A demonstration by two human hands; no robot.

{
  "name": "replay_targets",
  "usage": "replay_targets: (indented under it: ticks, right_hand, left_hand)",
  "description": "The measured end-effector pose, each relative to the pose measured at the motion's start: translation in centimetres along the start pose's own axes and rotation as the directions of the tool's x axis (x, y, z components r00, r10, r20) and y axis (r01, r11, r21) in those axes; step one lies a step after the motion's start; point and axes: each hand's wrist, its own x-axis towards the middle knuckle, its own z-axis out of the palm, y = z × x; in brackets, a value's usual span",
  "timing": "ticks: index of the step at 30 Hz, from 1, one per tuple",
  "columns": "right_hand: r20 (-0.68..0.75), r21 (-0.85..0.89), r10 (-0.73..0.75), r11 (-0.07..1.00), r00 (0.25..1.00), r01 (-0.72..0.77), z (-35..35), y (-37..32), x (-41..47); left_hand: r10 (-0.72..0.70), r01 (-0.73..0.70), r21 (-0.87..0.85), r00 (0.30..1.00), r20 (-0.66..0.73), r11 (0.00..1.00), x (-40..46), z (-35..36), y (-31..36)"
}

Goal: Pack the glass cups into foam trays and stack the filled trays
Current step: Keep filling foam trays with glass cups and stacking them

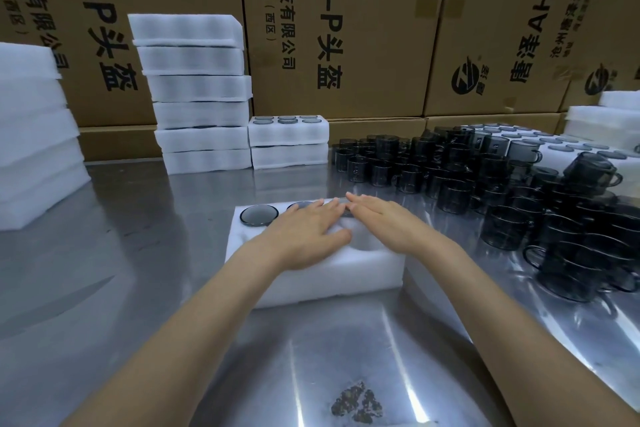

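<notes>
Both hands lie flat, fingers straight and holding nothing, on the foam tray (311, 274) that sits on the steel table (138, 288) just in front of the person: the left hand (304, 236) covers the middle of the tray's top and the right hand (388, 222) its far right part, fingertips nearly meeting over the far row. The step looks like pressing cups down into their pockets; it is best done with even, flat pressure straight down so each rim seats level with the foam, then checking the near pockets, one of which shows empty between the hands. One seated cup (259, 215) is plain at the tray's far left corner; two more beside it are partly hidden, so three is my best count. Loose glass cups (485, 191) crowd the table's right side, too many and too overlapped to count. Toward the far edge stand a stack of six trays (197, 94) and a stack of two (289, 142).
</notes>
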Motion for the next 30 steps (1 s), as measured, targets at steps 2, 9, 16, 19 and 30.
replay_targets:
  ticks: [2, 9, 16, 19, 30]
  right_hand:
    - [-0.101, 0.207, -0.014, 0.978, 0.995, 0.035, 0.2, 0.1, 0.0]
    - [-0.514, 0.128, 0.283, 0.959, 0.810, -0.254, -0.2, 4.6, -0.3]
    - [-0.562, 0.205, 0.502, 0.855, 0.658, -0.477, -1.1, 7.6, 0.3]
    - [-0.573, 0.177, 0.509, 0.842, 0.642, -0.509, -1.4, 8.1, 0.7]
    - [-0.708, -0.047, 0.238, 0.924, 0.665, -0.381, -1.4, 6.7, 0.4]
  left_hand:
    - [-0.014, 0.014, 0.008, 0.999, -0.035, 1.000, -0.2, 0.2, 0.1]
    - [-0.007, -0.015, -0.044, 0.886, -0.464, 0.999, -2.0, -0.2, 1.0]
    - [0.327, -0.215, 0.252, 0.724, -0.608, 0.943, -4.0, 0.0, 2.0]
    - [0.476, -0.325, 0.356, 0.703, -0.529, 0.876, -5.6, 1.8, 1.8]
    - [0.508, -0.398, 0.318, 0.721, -0.471, 0.860, -7.3, 2.6, 1.5]
